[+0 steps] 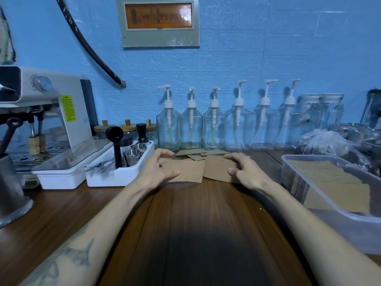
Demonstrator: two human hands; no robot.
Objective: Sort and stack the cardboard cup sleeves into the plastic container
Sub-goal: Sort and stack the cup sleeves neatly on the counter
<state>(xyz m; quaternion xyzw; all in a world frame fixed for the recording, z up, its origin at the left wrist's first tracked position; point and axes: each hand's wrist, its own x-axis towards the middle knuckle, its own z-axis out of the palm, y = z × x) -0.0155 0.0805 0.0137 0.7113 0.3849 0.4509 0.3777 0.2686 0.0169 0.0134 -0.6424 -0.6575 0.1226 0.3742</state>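
Note:
Two small stacks of flat brown cardboard cup sleeves lie side by side on the wooden counter. My left hand (159,169) grips the left stack (189,172), thumb on top. My right hand (243,169) grips the right stack (216,169), fingers curled over its far edge. More loose sleeves (198,153) lie scattered behind, near the bottles. A clear plastic container (338,220) stands at the right and holds a row of sleeves (334,178) stacked inside.
A white tray (115,178) with steel cups and a black tamper sits left of my hands, beside a white espresso machine (59,112). Glass pump bottles (191,126) line the blue wall. Plastic bags (329,141) and jars crowd the back right.

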